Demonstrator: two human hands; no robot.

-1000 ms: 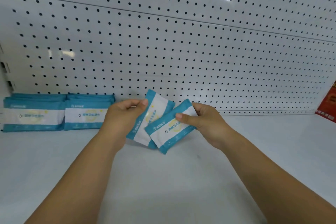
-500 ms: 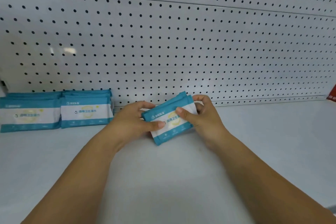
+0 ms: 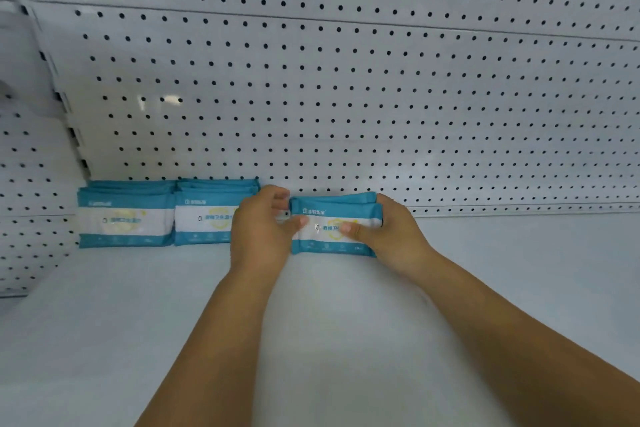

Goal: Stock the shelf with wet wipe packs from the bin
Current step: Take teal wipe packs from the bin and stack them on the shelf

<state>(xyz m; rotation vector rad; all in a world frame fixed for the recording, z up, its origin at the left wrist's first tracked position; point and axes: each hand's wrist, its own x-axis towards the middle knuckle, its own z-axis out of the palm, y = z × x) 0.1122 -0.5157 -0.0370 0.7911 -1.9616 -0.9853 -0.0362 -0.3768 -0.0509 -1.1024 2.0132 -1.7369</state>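
Note:
Two teal-and-white wet wipe packs, one behind the other, stand upright on the white shelf near the back panel. My left hand grips their left end, thumb across the front. My right hand grips the right end, thumb on the front face. Two rows of the same packs stand against the back: one at the far left, another beside it, its right edge hidden by my left hand. The bin is out of view.
A white pegboard back panel rises behind the shelf. A pegboard side wall closes off the left end. Bare shelf surface stretches to the right of my hands and toward me.
The two packs, earlier fanned apart and tilted, are now stacked together, level, and closer to the back panel next to the standing rows. The camera has moved closer and turned left.

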